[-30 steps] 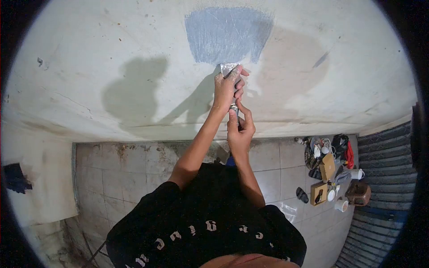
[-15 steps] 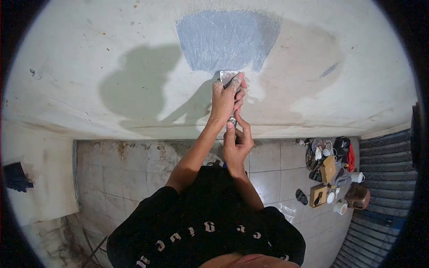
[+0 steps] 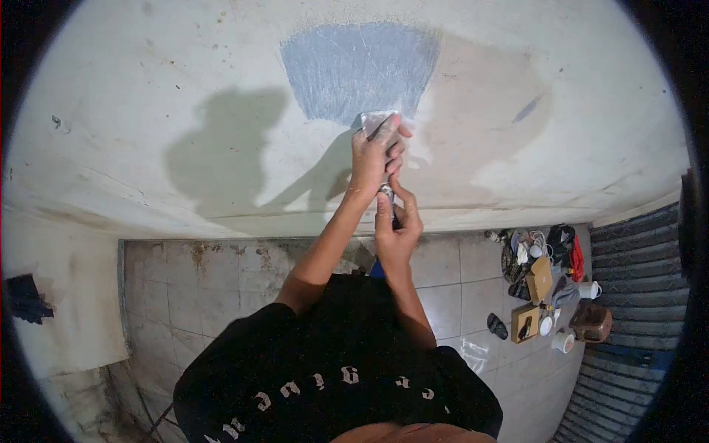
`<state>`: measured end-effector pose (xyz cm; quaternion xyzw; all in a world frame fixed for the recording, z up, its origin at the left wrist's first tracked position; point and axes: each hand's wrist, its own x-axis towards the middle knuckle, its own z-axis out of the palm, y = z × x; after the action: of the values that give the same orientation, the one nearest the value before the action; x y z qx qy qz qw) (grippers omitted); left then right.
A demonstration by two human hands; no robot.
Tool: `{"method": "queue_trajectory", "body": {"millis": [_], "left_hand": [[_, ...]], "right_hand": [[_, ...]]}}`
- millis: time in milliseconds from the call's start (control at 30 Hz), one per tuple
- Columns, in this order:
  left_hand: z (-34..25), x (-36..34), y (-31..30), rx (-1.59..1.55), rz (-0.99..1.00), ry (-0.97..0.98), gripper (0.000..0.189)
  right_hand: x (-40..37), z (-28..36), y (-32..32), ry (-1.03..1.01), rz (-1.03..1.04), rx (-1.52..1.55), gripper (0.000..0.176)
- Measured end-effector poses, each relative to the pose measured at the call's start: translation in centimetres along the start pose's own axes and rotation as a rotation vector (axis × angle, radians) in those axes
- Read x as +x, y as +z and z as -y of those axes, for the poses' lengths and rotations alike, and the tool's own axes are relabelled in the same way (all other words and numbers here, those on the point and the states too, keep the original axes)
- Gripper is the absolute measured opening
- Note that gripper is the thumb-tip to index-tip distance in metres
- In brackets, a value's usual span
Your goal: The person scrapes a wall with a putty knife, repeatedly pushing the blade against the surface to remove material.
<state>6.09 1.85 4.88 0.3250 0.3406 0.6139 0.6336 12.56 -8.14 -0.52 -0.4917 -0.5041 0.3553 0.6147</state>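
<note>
At the lower edge of the grey patch, the left hand has a closed grip on a putty knife, with its fingers laid along the back of the blade and pressing it flat to the wall. Just below, the right hand is wrapped around the tool's handle, its thumb pointing up toward the left wrist. Both hands are dusted with pale material.

The blade touches the wall where grey coat meets bare surface. The patch is a fan-shaped area showing fine stroke marks, and it covers only a small part of the wall in view. Around it the surface is off-white, blotched and scuffed, with the person's shadow falling to the left. Judging by that, the coating is at an early stage: one patch is laid and the broad areas to either side and below are uncoated.

Further out, a stained tiled floor runs along the wall's foot. Well to the right lies a heap of belongings, with mugs, a box and a sandal among them, beside a corrugated shutter.
</note>
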Motion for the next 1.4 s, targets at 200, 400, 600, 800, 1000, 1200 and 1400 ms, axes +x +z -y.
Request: {"method": "queue_trajectory", "body": {"millis": [200,400,600,800,1000,1200,1400], "left_hand": [[0.6,-0.4,-1.2,0.009,0.014,-0.019,0.038],[0.7,-0.6,-1.1,-0.023,0.025,-0.04,0.038],[0.4,-0.9,-0.8,-0.01,0.008,-0.034,0.037],[-0.1,-1.1,-0.4,0.04,-0.056,-0.025,0.036],[-0.4,-1.0,0.0,0.023,-0.066,-0.051,0.035],[-0.8,-0.9,-0.3,0.07,-0.018,-0.025,0.036],[0.0,-0.2,-1.3,0.091,0.015,0.014,0.036]], "right_hand": [[-0.8,0.3,0.1,0.026,0.034,0.031,0.033],[-0.8,0.5,-0.1,0.041,0.025,0.043,0.033],[-0.8,0.7,0.0,0.04,0.024,0.025,0.033],[-1.0,-0.1,0.3,0.017,-0.007,0.013,0.034],[-1.1,0.2,0.0,0.085,-0.007,-0.012,0.034],[-1.1,-0.6,1.0,0.023,-0.037,0.079,0.032],[-1.0,-1.5,1.3,-0.025,-0.045,0.028,0.031]]}}
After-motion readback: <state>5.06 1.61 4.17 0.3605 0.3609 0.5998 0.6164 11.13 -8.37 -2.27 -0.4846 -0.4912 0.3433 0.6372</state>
